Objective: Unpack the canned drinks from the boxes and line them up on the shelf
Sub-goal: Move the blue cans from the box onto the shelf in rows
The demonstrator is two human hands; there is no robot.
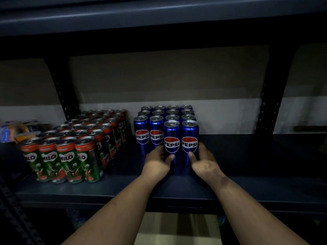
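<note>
I saw bare shelf (pixel 256 156) right of the Pepsi cans (pixel 166 128); Milo cans (pixel 79 142) crowded their left.

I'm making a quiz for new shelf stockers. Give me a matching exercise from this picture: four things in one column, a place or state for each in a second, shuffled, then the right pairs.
Things:
1. Milo cans
2. Pepsi cans
3. left hand
4. right hand

Places or states:
A. grips the front-right Pepsi can
B. green block on the shelf's left
C. grips the Pepsi can beside it
D. blue block mid-shelf

Pairs: 1-B, 2-D, 3-C, 4-A
</note>
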